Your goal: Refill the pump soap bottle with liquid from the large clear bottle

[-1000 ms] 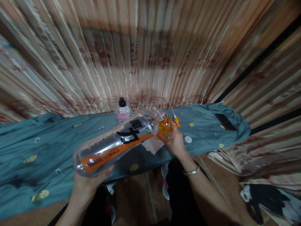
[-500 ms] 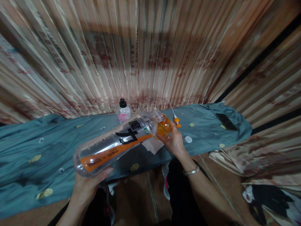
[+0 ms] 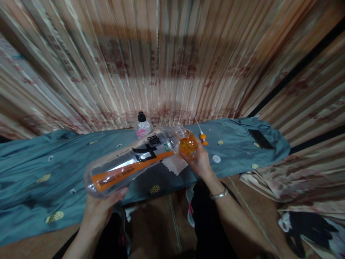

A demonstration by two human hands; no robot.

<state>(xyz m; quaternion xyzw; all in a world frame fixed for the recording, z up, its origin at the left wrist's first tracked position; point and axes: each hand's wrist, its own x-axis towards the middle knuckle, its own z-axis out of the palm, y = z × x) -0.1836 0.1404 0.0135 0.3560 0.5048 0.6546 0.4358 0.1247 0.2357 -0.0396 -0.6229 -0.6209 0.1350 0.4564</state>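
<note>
A large clear plastic bottle [image 3: 129, 162] with an orange and black label lies tilted across the view, its neck pointing right. My left hand [image 3: 104, 205] supports it from below near its base, fingers wrapped round the underside. My right hand [image 3: 199, 160] grips a small orange container [image 3: 188, 144], whose open top is at the mouth of the large bottle. Whether liquid is flowing between them is too unclear to tell. Just right of the container lies an orange pump head [image 3: 203, 138] with a thin tube. A white disc [image 3: 216, 158] rests near my right wrist.
A teal cloth [image 3: 67, 158] covers the long surface. On it are a black-capped bottle [image 3: 142, 126], a white tissue [image 3: 175, 163] under the large bottle, and a dark flat object [image 3: 260, 139] at the right. Pleated curtains [image 3: 167, 64] hang behind. Dark clothing or bags lie at lower right.
The base of the large bottle has risen slightly with my left hand. My right hand still holds the orange container at its mouth. The view has shifted a little.
</note>
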